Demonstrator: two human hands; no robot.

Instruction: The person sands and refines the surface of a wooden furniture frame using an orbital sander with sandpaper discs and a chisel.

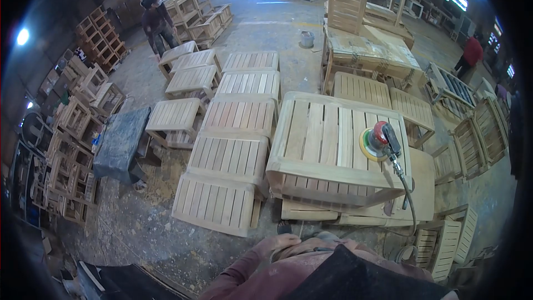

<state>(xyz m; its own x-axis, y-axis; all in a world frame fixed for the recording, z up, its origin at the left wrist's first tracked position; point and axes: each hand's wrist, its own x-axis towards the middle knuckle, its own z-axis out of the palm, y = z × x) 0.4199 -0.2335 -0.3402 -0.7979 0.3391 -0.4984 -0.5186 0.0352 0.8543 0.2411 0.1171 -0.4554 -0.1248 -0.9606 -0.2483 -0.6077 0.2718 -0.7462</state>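
My left hand (286, 240) is at my waist, against my clothing, at the bottom centre; its fingers are too small and partly hidden to read. My right hand does not show. In front of me stands a slatted wooden table (316, 133) with rounded corners. A red and green round sander (377, 140) rests on the right part of its top, untouched by any hand. The sander's hose (410, 197) hangs over the table's near right edge and curves down.
Slatted stools (215, 203) form rows left of the table. A dark cloth-covered bench (119, 144) stands farther left. Wooden frames (75, 172) are stacked at the left edge. Behind are a work table (369, 50), a bucket (307, 39) and a person (157, 22); another person (470, 55) is at right.
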